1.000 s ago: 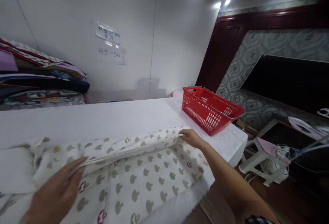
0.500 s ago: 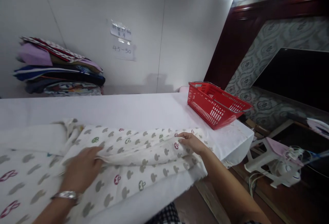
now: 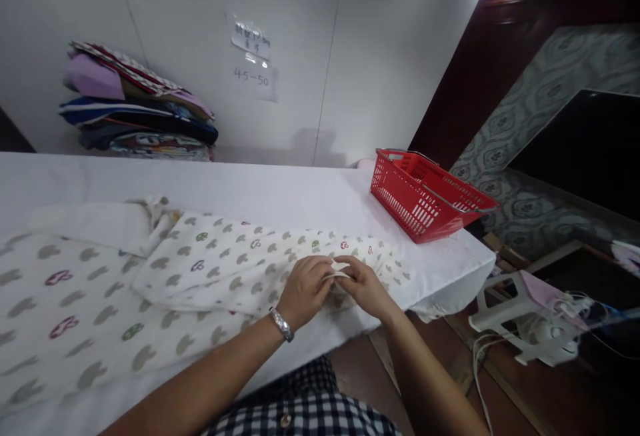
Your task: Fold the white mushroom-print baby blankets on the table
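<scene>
A white cloth printed with grey, red and green mushroom shapes lies folded across the white table. My left hand, with a silver watch at the wrist, and my right hand meet at the cloth's near right edge. Both pinch the same white hem between fingers and thumb, almost touching each other. The rest of the cloth spreads away to the left, with a plain white fold at its far left part.
A red plastic basket sits at the table's right end. A stack of folded fabrics rests against the white wall, below paper notes. Right of the table are a white stool with cables and a dark screen.
My left hand slid right along the cloth's folded edge until it met my right hand, which drew back toward me. The raised fold now lies flat. The view swung left and down.
</scene>
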`<state>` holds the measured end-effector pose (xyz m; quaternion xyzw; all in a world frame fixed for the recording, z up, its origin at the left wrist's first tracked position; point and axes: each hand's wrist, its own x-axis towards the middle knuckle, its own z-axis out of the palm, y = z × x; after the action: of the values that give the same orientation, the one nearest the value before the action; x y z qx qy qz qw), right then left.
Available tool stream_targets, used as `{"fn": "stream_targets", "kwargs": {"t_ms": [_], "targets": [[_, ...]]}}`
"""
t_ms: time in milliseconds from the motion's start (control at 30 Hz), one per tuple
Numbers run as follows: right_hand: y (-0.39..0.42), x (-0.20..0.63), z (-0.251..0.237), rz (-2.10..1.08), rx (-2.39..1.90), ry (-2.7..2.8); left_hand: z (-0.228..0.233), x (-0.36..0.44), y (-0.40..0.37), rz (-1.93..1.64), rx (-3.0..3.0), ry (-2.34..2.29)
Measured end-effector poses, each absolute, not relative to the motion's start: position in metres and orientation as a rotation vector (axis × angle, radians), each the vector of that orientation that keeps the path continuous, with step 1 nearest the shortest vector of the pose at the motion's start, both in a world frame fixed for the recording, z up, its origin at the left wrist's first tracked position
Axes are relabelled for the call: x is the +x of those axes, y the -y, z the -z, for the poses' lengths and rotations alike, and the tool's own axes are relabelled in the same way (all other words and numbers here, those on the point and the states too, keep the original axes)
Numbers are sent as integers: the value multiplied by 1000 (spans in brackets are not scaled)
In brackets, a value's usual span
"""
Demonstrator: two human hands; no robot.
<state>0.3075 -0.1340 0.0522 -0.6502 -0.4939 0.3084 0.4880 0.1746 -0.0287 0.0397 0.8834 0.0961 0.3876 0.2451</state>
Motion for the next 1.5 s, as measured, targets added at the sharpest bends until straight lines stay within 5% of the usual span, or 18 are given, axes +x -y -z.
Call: {"fn": "stream_targets", "kwargs": {"t_ms": [367, 933, 1500], "targets": [[147, 303, -51, -1004, -1382, 1156, -23, 163, 32, -1115, 2484, -277], [158, 312, -48, -446, -1649, 1404, -33, 167, 34, -848, 2313, -332], [167, 308, -47, -367, -1679, 1511, -39, 172, 42, -785, 2134, -398]]}}
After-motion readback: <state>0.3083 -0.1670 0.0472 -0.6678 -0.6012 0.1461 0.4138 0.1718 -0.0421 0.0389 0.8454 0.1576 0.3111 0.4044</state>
